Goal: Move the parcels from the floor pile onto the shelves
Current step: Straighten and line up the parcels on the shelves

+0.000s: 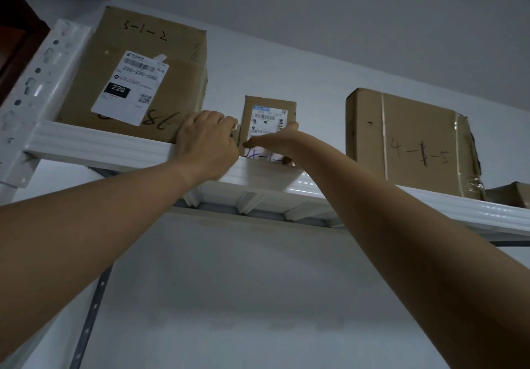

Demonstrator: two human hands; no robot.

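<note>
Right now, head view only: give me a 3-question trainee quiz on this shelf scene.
1. True or false: at the top shelf, the small parcel is between the large left box and the right box.
2. Left hand, right hand: which hold the small parcel? A) left only B) right only C) both
3. Fill in: the black patch on the large left box's label reads ___.
Key: 1 true; 2 C; 3 220.
</note>
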